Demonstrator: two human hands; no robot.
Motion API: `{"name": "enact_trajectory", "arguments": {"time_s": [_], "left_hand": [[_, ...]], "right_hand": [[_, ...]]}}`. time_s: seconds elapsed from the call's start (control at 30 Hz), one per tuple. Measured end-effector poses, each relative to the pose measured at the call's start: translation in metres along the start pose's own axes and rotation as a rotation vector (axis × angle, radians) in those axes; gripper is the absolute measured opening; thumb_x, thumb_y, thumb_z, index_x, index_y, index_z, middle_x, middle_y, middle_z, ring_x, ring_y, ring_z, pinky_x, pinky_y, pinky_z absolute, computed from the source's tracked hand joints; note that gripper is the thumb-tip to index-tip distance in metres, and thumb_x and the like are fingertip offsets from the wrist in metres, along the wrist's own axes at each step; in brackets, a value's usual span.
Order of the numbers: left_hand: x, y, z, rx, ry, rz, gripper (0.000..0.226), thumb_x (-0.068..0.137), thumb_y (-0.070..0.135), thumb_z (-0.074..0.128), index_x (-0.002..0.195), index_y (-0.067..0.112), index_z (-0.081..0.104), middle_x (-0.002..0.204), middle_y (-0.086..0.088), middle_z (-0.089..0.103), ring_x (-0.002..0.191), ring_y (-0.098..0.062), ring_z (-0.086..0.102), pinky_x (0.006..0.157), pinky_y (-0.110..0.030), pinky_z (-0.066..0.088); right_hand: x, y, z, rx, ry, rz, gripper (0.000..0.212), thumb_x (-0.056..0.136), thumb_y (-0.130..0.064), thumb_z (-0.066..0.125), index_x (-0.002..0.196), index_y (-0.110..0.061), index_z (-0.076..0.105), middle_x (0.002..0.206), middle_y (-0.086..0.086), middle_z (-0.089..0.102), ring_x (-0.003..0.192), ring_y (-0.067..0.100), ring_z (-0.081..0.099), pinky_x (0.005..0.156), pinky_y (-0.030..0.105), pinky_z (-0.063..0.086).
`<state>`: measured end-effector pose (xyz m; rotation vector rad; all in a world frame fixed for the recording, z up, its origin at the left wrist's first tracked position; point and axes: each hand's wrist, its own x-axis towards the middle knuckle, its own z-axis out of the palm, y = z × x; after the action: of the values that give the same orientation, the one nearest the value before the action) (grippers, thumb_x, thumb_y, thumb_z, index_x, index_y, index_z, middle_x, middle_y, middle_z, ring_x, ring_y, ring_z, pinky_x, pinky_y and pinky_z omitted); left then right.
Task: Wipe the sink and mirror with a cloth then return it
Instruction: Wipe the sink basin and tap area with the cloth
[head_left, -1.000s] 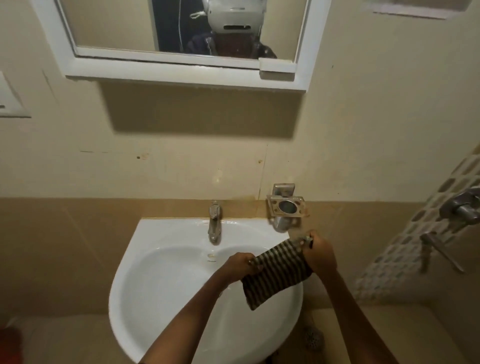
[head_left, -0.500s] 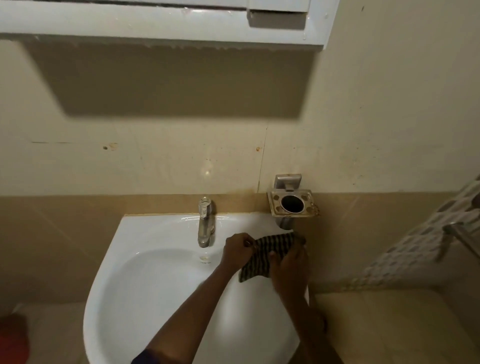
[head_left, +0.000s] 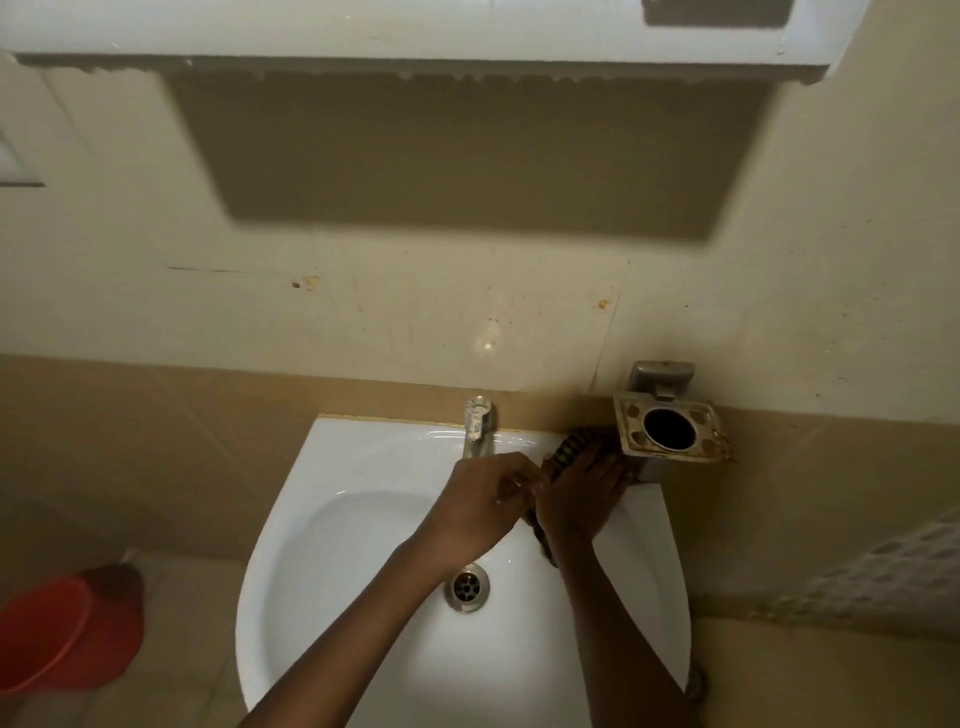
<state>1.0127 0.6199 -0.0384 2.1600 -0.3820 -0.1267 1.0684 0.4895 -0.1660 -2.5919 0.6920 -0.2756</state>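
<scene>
The white sink (head_left: 332, 551) fills the lower middle of the head view. A dark striped cloth (head_left: 569, 449) lies on its back right rim, mostly covered. My right hand (head_left: 582, 499) presses flat on the cloth, fingers pointing at the wall. Beside it, my left hand (head_left: 485, 506) has its fingers curled at the cloth's left edge, just below the tap (head_left: 478, 426). Of the mirror, only the white lower frame (head_left: 415, 31) shows along the top.
A metal tumbler holder (head_left: 670, 431) juts from the wall just right of my right hand. The drain (head_left: 467, 587) sits below my left wrist. A red bucket (head_left: 62, 629) stands on the floor at the left. Patterned tiles (head_left: 883, 571) cover the right wall.
The cloth went from hanging stretched between both hands to lying on the sink's back right rim under my right palm. The view tilted down, so the mirror glass left the frame.
</scene>
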Motion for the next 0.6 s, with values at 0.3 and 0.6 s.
{"name": "enact_trajectory", "arguments": {"time_s": [0.3,0.6], "left_hand": [[-0.065,-0.051,-0.05,-0.138,0.263,-0.239,0.035,0.084,-0.005,0.059,0.077,0.027,0.072,0.072,0.004,0.071,0.069,-0.01,0.067,0.072,-0.031,0.052],[-0.024,-0.095,-0.076,0.016,0.377,-0.415,0.023,0.088,0.01,0.058,0.109,0.008,0.069,0.111,-0.009,0.071,0.106,-0.023,0.064,0.094,-0.029,0.047]], "right_hand": [[-0.004,-0.014,0.014,0.006,0.038,-0.111,0.051,0.091,-0.017,0.05,0.134,0.008,0.038,0.137,0.033,0.043,0.13,0.046,0.037,0.114,0.053,0.026],[-0.035,-0.039,0.027,0.157,-0.097,-0.516,0.038,0.093,-0.005,0.042,0.13,0.001,0.046,0.132,0.019,0.055,0.129,0.03,0.045,0.115,0.039,0.029]]}}
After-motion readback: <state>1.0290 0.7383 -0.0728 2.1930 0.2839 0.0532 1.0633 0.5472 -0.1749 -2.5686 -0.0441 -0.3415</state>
